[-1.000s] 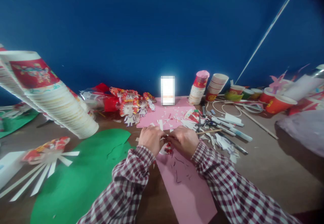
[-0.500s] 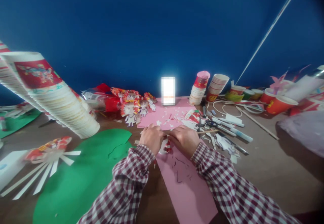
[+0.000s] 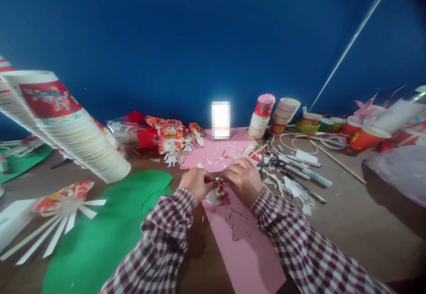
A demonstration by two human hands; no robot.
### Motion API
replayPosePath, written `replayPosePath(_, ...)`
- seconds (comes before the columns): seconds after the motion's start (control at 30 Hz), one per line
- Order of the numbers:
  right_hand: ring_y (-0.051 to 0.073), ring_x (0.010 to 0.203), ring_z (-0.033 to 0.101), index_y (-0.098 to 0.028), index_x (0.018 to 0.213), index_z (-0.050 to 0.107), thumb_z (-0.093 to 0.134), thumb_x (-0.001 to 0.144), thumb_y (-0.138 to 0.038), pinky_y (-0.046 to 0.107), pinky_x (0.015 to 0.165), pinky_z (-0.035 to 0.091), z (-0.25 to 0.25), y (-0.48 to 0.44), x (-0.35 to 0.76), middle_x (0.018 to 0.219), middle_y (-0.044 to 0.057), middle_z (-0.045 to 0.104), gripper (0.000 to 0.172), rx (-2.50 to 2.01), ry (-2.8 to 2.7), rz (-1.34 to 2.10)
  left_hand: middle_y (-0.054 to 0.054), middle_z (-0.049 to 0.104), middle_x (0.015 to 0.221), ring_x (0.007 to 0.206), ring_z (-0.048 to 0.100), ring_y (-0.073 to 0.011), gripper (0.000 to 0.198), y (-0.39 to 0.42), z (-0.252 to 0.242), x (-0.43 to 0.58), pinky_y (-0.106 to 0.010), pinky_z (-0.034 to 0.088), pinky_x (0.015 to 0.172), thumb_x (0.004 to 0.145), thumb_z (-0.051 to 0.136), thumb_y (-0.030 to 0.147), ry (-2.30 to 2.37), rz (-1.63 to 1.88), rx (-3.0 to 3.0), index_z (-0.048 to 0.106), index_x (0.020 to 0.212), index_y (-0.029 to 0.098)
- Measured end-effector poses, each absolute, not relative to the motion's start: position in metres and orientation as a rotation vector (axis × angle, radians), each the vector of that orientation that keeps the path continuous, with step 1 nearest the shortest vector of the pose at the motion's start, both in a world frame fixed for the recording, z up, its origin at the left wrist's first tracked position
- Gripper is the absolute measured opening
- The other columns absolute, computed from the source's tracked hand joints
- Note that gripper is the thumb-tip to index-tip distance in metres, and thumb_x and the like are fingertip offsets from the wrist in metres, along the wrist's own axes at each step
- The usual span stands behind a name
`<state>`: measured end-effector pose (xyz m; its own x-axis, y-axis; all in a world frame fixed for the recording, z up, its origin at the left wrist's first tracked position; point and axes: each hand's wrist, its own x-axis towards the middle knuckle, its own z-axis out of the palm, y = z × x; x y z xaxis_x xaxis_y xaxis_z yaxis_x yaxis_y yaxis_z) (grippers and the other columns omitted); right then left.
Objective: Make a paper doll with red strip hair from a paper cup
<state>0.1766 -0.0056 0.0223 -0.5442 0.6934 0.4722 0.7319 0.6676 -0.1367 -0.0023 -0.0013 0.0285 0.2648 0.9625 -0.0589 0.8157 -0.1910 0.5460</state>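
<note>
My left hand (image 3: 197,183) is closed, with thumb and fingertips pinched at the upper left edge of a small red-and-white paper cutout (image 3: 220,191). Facing it, my right hand (image 3: 242,178) is also closed, its fingertips at the cutout's top edge. A thin pale stick (image 3: 261,149) pokes up from behind the right hand; its lower end is hidden by the fingers. Beneath the cutout lies a long pink paper strip (image 3: 246,245) with dark marks drawn on it. What exactly the fingertips pinch is partly hidden.
Green paper (image 3: 109,223) and a fringed paper piece (image 3: 66,205) lie at left, under a leaning cup stack (image 3: 83,130). Paper figures (image 3: 173,141) and a scrap-strewn pink sheet (image 3: 219,154) lie behind. Pens (image 3: 299,165), scraps, cup stacks (image 3: 286,112) and orange cups (image 3: 369,137) are at right.
My hands have moved slightly apart, showing more of the cutout between them. The thin stick by my right hand has swung from nearly level to slanting upward.
</note>
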Motion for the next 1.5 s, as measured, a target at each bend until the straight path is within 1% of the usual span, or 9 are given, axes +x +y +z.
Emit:
replayPosePath(0.3, 0.018, 0.093, 0.042, -0.024, 0.085, 0.064, 0.043, 0.087, -0.026, 0.035, 0.089, 0.022, 0.025, -0.008, 0.175, 0.086, 0.000, 0.063, 0.020, -1.048, -2.372, -0.140, -0.002, 0.065, 0.064, 0.061, 0.055, -0.0149, 0.030, 0.002, 0.023, -0.010, -0.022, 0.037, 0.051, 0.057, 0.062, 0.041, 1.506, 0.458, 1.813, 0.069, 0.069, 0.014)
replayPosePath(0.67, 0.017, 0.091, 0.042, -0.022, 0.085, 0.064, 0.048, 0.084, -0.024, 0.035, 0.087, 0.024, 0.021, -0.005, 0.174, 0.083, 0.001, 0.063, 0.016, -0.995, -2.334, -0.200, -0.001, 0.064, 0.062, 0.062, 0.056, -0.0151, 0.028, 0.000, 0.028, -0.006, -0.022, 0.034, 0.050, 0.061, 0.059, 0.044, 1.631, 0.407, 1.947, 0.069, 0.070, 0.020)
replayPosePath(0.97, 0.018, 0.095, 0.041, -0.025, 0.086, 0.063, 0.052, 0.083, -0.025, 0.037, 0.092, 0.019, 0.021, -0.001, 0.181, 0.081, -0.001, 0.063, 0.012, -1.144, -2.464, -0.183, 0.000, 0.067, 0.077, 0.077, 0.058, -0.0188, 0.021, -0.001, 0.030, -0.003, -0.027, 0.038, 0.065, 0.067, 0.056, 0.041, 1.721, 0.347, 2.183, 0.068, 0.082, 0.033)
replayPosePath(1.07, 0.018, 0.097, 0.040, -0.025, 0.086, 0.062, 0.051, 0.083, -0.023, 0.038, 0.093, 0.015, 0.022, 0.000, 0.183, 0.082, -0.001, 0.064, 0.011, -1.229, -2.495, -0.199, 0.000, 0.066, 0.081, 0.078, 0.057, -0.0199, 0.037, 0.001, 0.028, -0.007, -0.027, 0.038, 0.068, 0.059, 0.063, 0.046, 1.655, 0.339, 2.224, 0.065, 0.094, 0.034)
replayPosePath(1.13, 0.018, 0.098, 0.040, -0.025, 0.087, 0.062, 0.050, 0.084, -0.023, 0.038, 0.093, 0.015, 0.024, 0.000, 0.184, 0.084, 0.000, 0.064, 0.012, -1.275, -2.504, -0.212, -0.001, 0.065, 0.083, 0.077, 0.057, -0.0194, 0.052, 0.004, 0.027, -0.011, -0.026, 0.039, 0.067, 0.052, 0.067, 0.049, 1.582, 0.382, 2.202, 0.062, 0.100, 0.030)
replayPosePath(1.2, 0.018, 0.098, 0.040, -0.025, 0.090, 0.061, 0.049, 0.084, -0.023, 0.038, 0.092, 0.015, 0.025, 0.000, 0.184, 0.086, 0.001, 0.063, 0.014, -1.315, -2.507, -0.219, -0.002, 0.064, 0.085, 0.076, 0.057, -0.0182, 0.059, 0.007, 0.024, -0.015, -0.025, 0.040, 0.067, 0.049, 0.069, 0.049, 1.506, 0.466, 2.129, 0.061, 0.103, 0.026)
replayPosePath(1.27, 0.018, 0.097, 0.041, -0.025, 0.091, 0.061, 0.048, 0.085, -0.022, 0.037, 0.091, 0.016, 0.025, -0.001, 0.184, 0.087, 0.001, 0.063, 0.015, -1.344, -2.503, -0.221, -0.002, 0.064, 0.085, 0.073, 0.057, -0.0167, 0.055, 0.009, 0.021, -0.018, -0.025, 0.041, 0.065, 0.050, 0.069, 0.048, 1.432, 0.529, 2.052, 0.063, 0.099, 0.023)
replayPosePath(1.43, 0.018, 0.093, 0.043, -0.026, 0.090, 0.061, 0.049, 0.084, -0.021, 0.035, 0.089, 0.018, 0.024, -0.001, 0.183, 0.086, 0.001, 0.063, 0.014, -1.357, -2.488, -0.201, -0.002, 0.064, 0.071, 0.063, 0.055, -0.0146, 0.030, 0.012, 0.013, -0.017, -0.024, 0.040, 0.057, 0.060, 0.062, 0.047, 1.425, 0.560, 1.980, 0.068, 0.069, 0.019)
replayPosePath(1.5, 0.018, 0.092, 0.043, -0.026, 0.092, 0.060, 0.049, 0.084, -0.022, 0.035, 0.088, 0.019, 0.024, -0.001, 0.184, 0.086, 0.001, 0.062, 0.014, -1.360, -2.474, -0.208, -0.002, 0.064, 0.070, 0.065, 0.055, -0.0144, 0.028, 0.012, 0.013, -0.015, -0.024, 0.040, 0.059, 0.065, 0.057, 0.045, 1.441, 0.593, 2.003, 0.068, 0.068, 0.019)
